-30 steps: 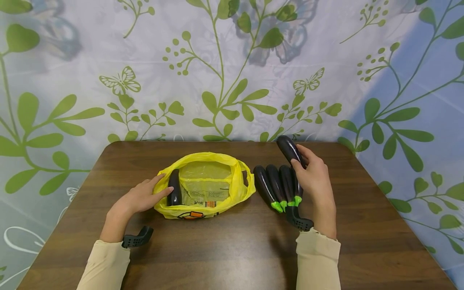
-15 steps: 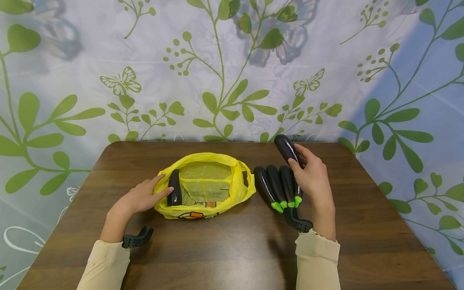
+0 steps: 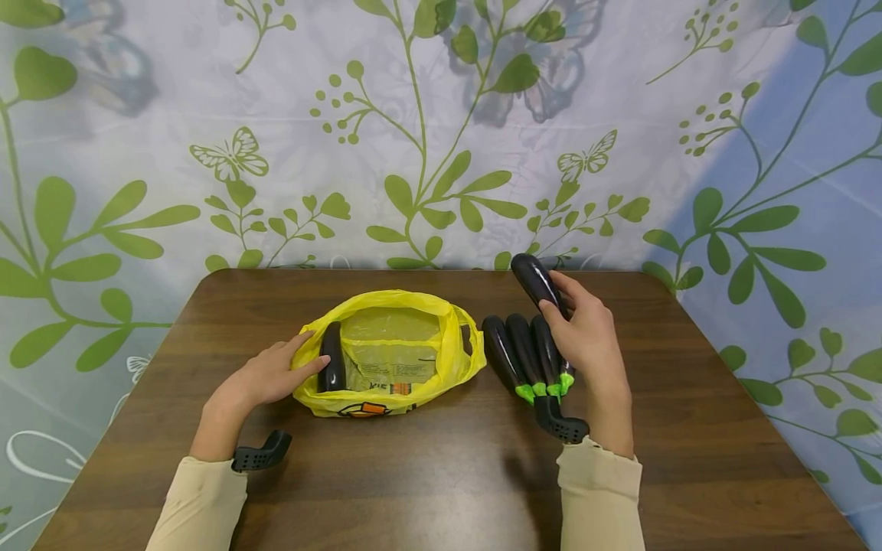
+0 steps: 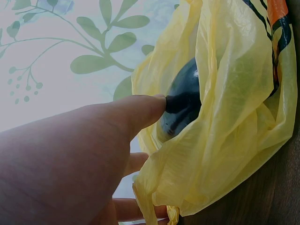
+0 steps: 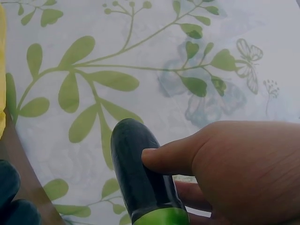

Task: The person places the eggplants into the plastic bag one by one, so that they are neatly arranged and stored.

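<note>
My right hand (image 3: pixel 586 329) holds a dark, glossy eggplant (image 3: pixel 536 277) between thumb and fingers, above the right part of the table. The right wrist view shows its green cap end below the thumb, on the held eggplant (image 5: pixel 140 164). Under that hand several more eggplants (image 3: pixel 503 352) lie side by side, green caps toward me. A yellow plastic bag (image 3: pixel 458 360) lies with its mouth spread, another eggplant (image 3: pixel 332 356) inside along its left wall. My left hand (image 3: pixel 272 371) grips the bag's left rim, thumb touching the eggplant inside (image 4: pixel 180 101), fingers outside.
The brown wooden table (image 3: pixel 441 482) ends at a patterned cloth backdrop (image 3: pixel 441 153) with leaves and butterflies. A loop handle of the bag reaches toward the eggplant row. Black wrist mounts (image 3: pixel 262 453) stick out from both wrists.
My right hand has shifted a little to the left with the eggplant it holds. The left hand and the bag have stayed in place.
</note>
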The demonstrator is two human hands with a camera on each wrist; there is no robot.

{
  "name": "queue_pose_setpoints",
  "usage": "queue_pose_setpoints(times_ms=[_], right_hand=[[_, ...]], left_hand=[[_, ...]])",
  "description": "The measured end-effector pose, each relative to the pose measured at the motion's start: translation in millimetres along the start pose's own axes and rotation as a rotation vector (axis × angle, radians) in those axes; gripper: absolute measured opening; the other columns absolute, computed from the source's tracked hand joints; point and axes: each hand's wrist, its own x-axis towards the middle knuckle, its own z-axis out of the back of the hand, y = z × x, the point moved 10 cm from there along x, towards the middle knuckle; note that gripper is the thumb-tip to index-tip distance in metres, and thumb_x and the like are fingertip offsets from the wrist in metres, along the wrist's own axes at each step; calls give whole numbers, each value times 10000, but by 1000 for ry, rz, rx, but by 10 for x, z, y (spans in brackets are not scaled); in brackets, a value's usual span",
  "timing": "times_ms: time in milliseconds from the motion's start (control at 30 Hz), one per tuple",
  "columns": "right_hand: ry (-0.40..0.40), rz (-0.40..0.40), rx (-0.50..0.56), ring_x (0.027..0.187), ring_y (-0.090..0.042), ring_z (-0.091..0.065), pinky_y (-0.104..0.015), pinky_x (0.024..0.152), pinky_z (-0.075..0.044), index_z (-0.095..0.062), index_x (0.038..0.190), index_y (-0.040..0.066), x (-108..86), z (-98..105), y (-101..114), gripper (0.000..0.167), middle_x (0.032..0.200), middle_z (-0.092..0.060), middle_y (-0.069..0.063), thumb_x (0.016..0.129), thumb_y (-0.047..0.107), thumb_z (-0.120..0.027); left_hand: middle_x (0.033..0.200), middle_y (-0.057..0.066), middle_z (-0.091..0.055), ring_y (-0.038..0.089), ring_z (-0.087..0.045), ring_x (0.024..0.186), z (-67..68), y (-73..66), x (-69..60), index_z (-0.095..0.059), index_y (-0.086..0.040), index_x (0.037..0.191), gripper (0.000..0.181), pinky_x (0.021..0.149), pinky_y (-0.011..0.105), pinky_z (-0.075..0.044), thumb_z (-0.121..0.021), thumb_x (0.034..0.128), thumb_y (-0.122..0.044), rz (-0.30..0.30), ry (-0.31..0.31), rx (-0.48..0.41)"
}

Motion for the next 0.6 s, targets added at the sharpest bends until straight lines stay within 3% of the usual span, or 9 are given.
queue_pose_setpoints(times_ms=[600], right_hand=[[18, 37, -6, 1285, -421, -606, -595, 968, -516, -448, 1568, 131, 14, -87, 89, 531, 1425, -598, -258, 1060, 205, -580]], left_hand=[[1564, 406, -321, 625, -319, 1418, 3, -10, 1, -237, -11, 1628, 906, 1080, 764, -324, -439, 1026, -658, -12, -6, -3]])
